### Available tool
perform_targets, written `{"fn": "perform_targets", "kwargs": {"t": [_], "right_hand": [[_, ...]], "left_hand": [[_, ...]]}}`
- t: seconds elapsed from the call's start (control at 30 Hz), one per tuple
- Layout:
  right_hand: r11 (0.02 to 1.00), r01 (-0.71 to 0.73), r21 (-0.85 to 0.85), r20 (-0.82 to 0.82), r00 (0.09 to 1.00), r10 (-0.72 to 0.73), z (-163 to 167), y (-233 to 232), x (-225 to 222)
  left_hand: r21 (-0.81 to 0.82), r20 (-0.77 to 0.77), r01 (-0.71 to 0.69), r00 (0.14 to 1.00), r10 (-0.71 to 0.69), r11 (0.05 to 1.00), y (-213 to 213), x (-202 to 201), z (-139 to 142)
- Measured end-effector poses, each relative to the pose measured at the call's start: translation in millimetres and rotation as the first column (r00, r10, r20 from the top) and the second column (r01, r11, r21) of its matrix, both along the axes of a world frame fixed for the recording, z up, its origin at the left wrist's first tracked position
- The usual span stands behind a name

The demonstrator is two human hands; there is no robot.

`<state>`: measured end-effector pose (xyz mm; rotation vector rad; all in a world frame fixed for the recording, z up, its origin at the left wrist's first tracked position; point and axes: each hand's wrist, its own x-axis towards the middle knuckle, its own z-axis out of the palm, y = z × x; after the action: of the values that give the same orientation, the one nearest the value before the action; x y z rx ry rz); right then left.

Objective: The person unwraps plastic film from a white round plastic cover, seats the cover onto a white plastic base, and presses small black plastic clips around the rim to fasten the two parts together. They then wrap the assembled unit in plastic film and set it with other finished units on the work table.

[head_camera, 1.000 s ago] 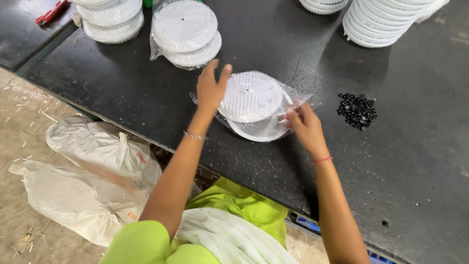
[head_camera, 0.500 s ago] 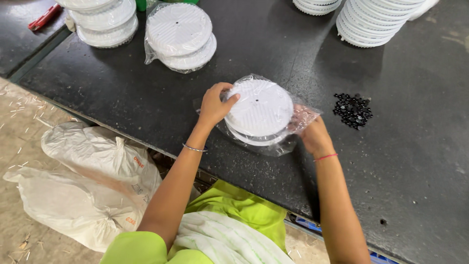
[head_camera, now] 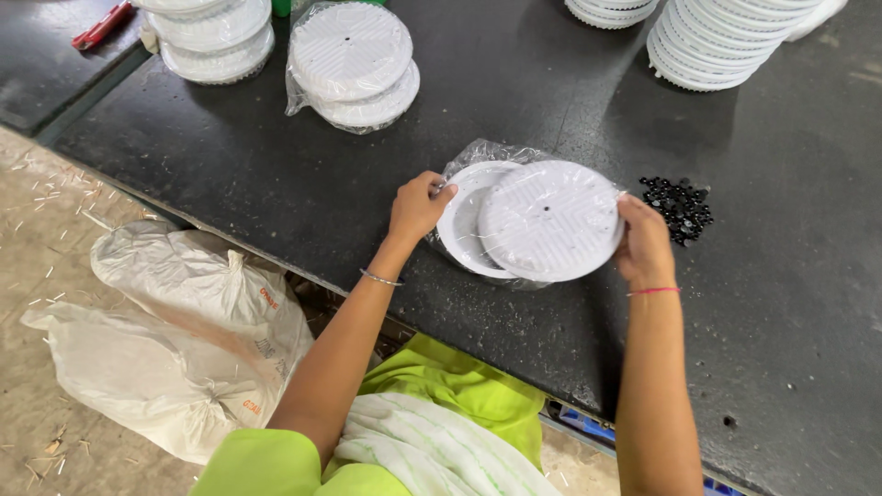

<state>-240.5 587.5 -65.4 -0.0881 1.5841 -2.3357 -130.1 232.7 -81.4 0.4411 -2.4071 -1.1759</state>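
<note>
A small stack of round white plastic discs lies in a clear plastic bag on the black table. The top disc has slid to the right off the one beneath it. My left hand pinches the bag's edge at the left rim of the lower disc. My right hand grips the right rim of the top disc.
A bagged stack of white discs sits further back, another stack at the far left, more stacks at the top right. Small black parts lie in a pile right of my right hand. White sacks rest on the floor.
The discs were lifted, then set down further right. The top disc has slid off the lower one. My left hand moved to the bag's left edge, my right to the disc's rim.
</note>
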Motion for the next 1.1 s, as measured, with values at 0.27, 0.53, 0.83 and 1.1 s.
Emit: {"fn": "perform_targets", "kwargs": {"t": [0.27,0.53,0.83,1.1], "right_hand": [[0.991,-0.061,0.116,0.013,0.998,0.06,18.6,-8.2,14.8],[0.944,-0.17,0.281,0.007,0.984,0.175,20.4,-36.9,35.5],[0.953,-0.241,0.182,0.129,0.967,0.22,3.9,-40.2,27.9],[0.973,-0.063,0.223,0.097,0.994,0.042,-23.7,-27.8,4.6]], "left_hand": [[0.1,-0.044,-0.052,0.997,0.057,0.994,-1.8,-1.5,0.8],[0.27,-0.144,-0.146,0.971,0.19,0.952,0.0,1.2,-2.5],[0.485,-0.458,-0.017,0.847,0.271,0.874,-3.5,10.9,13.6],[0.91,-0.354,0.158,0.78,0.517,0.384,-78.4,4.5,6.3]]}}
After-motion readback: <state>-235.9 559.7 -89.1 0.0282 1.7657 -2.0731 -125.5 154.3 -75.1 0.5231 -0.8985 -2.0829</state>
